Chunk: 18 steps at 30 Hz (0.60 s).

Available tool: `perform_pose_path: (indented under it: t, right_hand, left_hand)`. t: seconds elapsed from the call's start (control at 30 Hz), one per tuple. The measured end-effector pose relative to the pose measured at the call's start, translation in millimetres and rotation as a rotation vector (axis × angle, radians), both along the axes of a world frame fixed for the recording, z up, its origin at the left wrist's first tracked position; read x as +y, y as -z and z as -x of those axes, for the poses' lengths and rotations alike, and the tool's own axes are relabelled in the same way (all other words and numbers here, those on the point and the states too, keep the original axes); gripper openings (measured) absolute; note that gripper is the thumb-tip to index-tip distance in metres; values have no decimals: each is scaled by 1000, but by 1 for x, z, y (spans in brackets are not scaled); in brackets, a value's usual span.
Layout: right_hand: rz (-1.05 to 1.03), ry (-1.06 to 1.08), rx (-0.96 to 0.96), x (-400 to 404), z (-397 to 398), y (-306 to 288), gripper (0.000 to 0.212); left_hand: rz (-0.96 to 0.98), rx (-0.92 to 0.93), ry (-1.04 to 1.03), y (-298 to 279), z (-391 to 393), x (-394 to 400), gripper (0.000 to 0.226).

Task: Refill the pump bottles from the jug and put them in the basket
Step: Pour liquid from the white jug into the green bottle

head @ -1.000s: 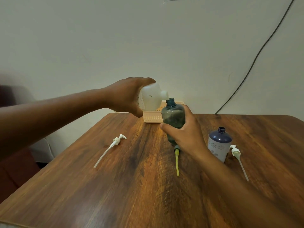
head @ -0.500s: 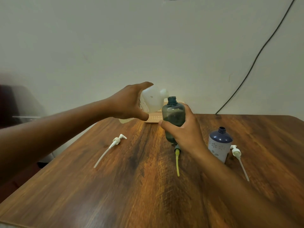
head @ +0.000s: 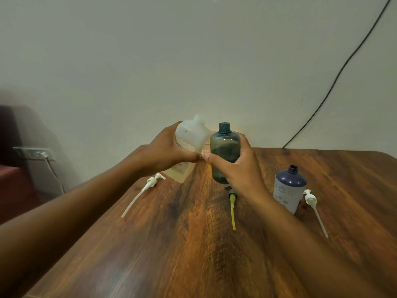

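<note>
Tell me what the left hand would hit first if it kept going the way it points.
Likely the right hand: the left hand, holding the jug, points rightward, thumb nearly touching the right thumb on the teal bottle.

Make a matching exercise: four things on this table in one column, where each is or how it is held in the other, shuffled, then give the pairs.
Things:
1. jug
2. green bottle
3. blue bottle
4. yellow pump

States:
A. standing free on the table, uncapped
B. lying flat, partly under the right wrist
C. held in the left hand
D. held upright in the right hand

Pairs: 1-C, 2-D, 3-A, 4-B
</note>
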State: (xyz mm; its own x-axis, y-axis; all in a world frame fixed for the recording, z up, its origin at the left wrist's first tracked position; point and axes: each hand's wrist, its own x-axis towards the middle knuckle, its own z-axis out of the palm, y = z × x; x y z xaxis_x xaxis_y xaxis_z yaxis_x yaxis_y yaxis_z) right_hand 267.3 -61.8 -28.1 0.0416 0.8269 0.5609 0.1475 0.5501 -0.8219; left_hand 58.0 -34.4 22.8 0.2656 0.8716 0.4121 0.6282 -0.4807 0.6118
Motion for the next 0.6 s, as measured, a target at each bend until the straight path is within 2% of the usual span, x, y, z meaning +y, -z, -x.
perform_pose_path:
  t: [0.2, 0.37, 0.5, 0.6]
  right_hand:
    - [19, 4, 18, 0, 4, 4, 67]
    - [41, 20, 15, 4, 2, 7, 70]
    - [64, 38, -6, 8, -1, 13, 76]
    - [78, 57, -19, 10, -3, 17, 77]
  left_hand:
    - [91, -169, -48, 27, 3, -1, 77]
    - [103, -188, -116, 59, 9, 4, 70]
    - [199, -293, -118, 91, 11, 15, 79]
    - [221, -282, -130, 109, 18, 21, 86]
